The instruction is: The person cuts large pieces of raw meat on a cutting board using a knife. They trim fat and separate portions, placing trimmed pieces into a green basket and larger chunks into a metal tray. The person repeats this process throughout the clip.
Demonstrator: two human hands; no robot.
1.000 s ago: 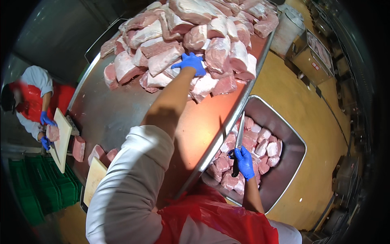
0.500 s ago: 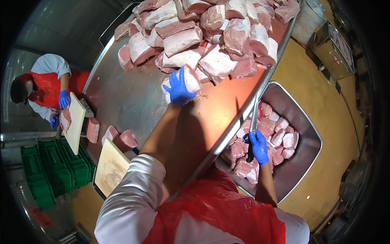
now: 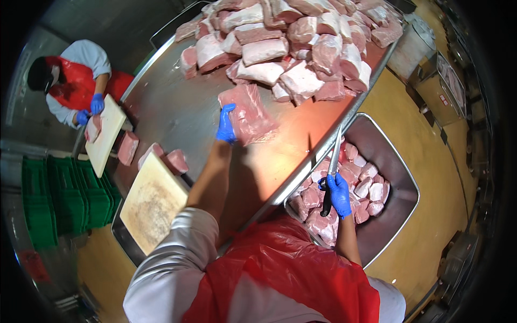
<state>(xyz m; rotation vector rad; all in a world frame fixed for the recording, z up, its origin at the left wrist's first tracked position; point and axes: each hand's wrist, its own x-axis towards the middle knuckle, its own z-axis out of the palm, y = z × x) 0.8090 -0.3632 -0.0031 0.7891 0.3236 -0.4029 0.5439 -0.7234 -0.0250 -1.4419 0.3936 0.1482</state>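
On steel counter (image 3: 177,116), left hand (image 3: 226,125) in blue glove, fingers clenched on edge of pink raw meat slab (image 3: 249,114), just near of far meat pile (image 3: 301,48). Right hand (image 3: 339,192) grips long knife (image 3: 330,175) over right-side steel bin (image 3: 396,185) of meat chunks.

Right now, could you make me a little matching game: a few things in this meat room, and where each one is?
Things:
1. slab of meat
2. knife
3. cutting board
4. crates

Places:
a. stacked at far left, green
b. in the right hand, over the bin of meat chunks
c. in the left hand, on the steel table
d. at the table's near left edge

Pairs: 1-c, 2-b, 3-d, 4-a
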